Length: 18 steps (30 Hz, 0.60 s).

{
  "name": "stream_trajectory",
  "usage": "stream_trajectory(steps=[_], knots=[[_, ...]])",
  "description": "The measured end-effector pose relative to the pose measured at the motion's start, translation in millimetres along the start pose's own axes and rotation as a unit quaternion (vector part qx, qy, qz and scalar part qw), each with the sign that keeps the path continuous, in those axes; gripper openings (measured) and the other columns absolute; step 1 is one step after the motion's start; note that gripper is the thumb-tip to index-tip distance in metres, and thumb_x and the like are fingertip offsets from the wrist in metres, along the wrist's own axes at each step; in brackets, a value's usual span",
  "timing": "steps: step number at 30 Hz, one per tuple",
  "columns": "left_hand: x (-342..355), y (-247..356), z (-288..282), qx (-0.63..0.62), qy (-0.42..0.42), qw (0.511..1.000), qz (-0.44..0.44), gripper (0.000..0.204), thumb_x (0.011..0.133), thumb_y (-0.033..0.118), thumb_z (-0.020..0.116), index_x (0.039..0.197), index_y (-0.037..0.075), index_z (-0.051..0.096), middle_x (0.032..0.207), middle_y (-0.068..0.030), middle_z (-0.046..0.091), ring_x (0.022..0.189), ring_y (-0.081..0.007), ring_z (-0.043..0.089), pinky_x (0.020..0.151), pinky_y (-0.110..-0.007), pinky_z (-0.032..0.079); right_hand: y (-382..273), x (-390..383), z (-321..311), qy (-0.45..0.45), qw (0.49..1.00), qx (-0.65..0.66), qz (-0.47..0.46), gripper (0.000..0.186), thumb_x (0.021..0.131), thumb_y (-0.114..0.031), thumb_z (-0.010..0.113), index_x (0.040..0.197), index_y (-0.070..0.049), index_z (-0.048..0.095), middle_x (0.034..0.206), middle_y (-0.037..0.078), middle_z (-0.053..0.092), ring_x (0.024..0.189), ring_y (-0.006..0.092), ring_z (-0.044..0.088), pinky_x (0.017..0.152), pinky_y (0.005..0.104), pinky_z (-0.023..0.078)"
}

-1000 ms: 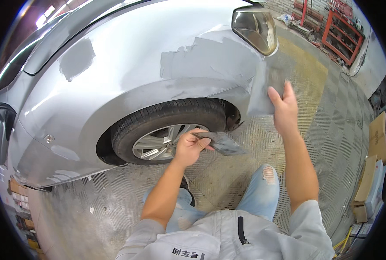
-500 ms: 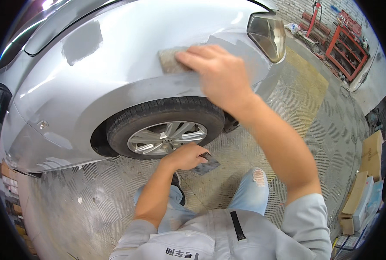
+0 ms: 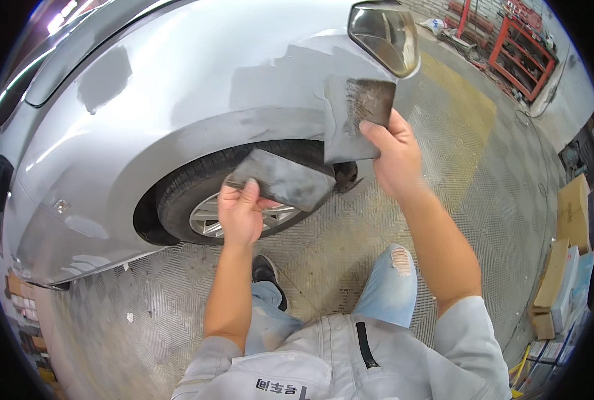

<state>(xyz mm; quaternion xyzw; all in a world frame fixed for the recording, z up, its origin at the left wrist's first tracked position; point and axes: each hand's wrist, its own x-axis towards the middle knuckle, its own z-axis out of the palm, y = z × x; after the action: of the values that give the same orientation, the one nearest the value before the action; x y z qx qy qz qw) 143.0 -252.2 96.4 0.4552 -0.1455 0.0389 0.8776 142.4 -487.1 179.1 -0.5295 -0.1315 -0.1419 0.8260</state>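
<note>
My left hand (image 3: 241,212) grips a flat, dark plate (image 3: 287,180), smeared with grey, at its left corner; it looks like a filler spreader. In my right hand (image 3: 398,155) is a second thin plate, a spreader (image 3: 357,117), thumb across its face; its left part bears a layer of light grey paste. The two spreaders are held up side by side, the right one higher, with a small gap between them. Behind them is the silver car fender (image 3: 197,73), with a dull grey filler patch (image 3: 277,77) above the wheel arch. The tyre (image 3: 177,190) is partly hidden by the left spreader.
Another grey patch (image 3: 105,79) marks the fender at upper left. The headlight (image 3: 385,37) sits at the fender's front end. A red metal rack (image 3: 522,60) stands at the far right, and cardboard boxes (image 3: 572,213) line the right side. Patterned tiles (image 3: 157,313) cover the floor.
My right hand has come off the fender and moved down and right, its spreader now face up. My left hand has risen from below the wheel, bringing its spreader close to the other.
</note>
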Motion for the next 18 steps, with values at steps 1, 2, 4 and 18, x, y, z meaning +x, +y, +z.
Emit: stream_trajectory(steps=[1, 2, 4, 18], knots=[[0.9, -0.8, 2.7, -0.014, 0.013, 1.000, 0.011, 0.022, 0.093, 0.005, 0.055, 0.114, -0.001, 0.055, 0.104, -0.0137, 0.066, 0.081, -0.0211, 0.068, 0.064, -0.034, 0.062, -0.8, -0.5, -6.6, 0.008, 0.995, 0.083, 0.046, 0.019, 0.090, -0.004, 0.057, 0.108, 0.002, 0.062, 0.097, -0.001, 0.064, 0.085, 0.0068, 0.055, 0.078, 0.0244, 0.046], [1.0, -4.6, 6.9, -0.027, 0.014, 0.999, 0.013, 0.021, 0.094, 0.007, 0.055, 0.113, -0.001, 0.056, 0.103, -0.0136, 0.066, 0.082, -0.0211, 0.068, 0.061, -0.033, 0.061, 1.1, -1.8, -10.0, -0.019, 0.996, 0.077, 0.044, 0.018, 0.090, -0.004, 0.057, 0.107, 0.002, 0.062, 0.096, -0.001, 0.064, 0.084, 0.0065, 0.055, 0.077, 0.0246, 0.046], [-0.2, -11.7, 16.2, -0.020, 0.017, 1.000, 0.010, 0.020, 0.094, 0.008, 0.054, 0.112, -0.002, 0.056, 0.102, -0.0137, 0.066, 0.081, -0.0207, 0.068, 0.059, -0.032, 0.061, 4.4, -6.3, -14.9, -0.091, 0.993, 0.065, 0.043, 0.016, 0.090, -0.004, 0.059, 0.105, 0.001, 0.063, 0.094, -0.002, 0.064, 0.083, 0.0060, 0.055, 0.074, 0.0250, 0.046], [3.2, -10.6, -5.7, -0.050, -0.073, 0.995, -0.041, 0.021, 0.091, 0.010, 0.060, 0.109, 0.000, 0.057, 0.103, -0.0137, 0.065, 0.083, -0.0245, 0.068, 0.060, -0.037, 0.061, -22.9, 63.2, -9.9, 0.024, 0.764, -0.540, -0.352, 0.028, 0.082, -0.003, 0.055, 0.108, -0.009, 0.065, 0.100, 0.009, 0.067, 0.087, 0.0308, 0.065, 0.075, 0.0371, 0.053]])
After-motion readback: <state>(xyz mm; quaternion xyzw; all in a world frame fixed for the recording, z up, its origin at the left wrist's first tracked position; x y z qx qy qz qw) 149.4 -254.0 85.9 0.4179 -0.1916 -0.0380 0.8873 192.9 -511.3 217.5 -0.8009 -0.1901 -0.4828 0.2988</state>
